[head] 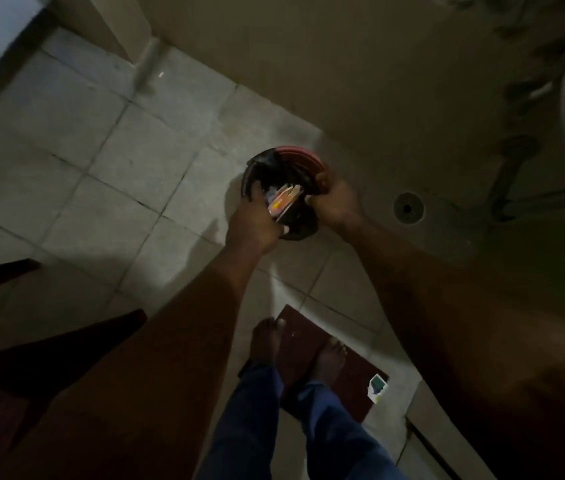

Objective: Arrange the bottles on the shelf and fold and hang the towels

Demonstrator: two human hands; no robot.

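Forearms (170, 358) loom nearest; left hand (253, 223) and right hand (334, 199) each clutch a dark, blurry bundle (300, 230); contents indistinct.

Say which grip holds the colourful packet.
The left grip, pinching the colourful packet; the right grip holds only the dark cloth beside it.

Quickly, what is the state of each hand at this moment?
Left hand: grips the dark bundle, next to a colourful packet.
Right hand: grips the same dark bundle.
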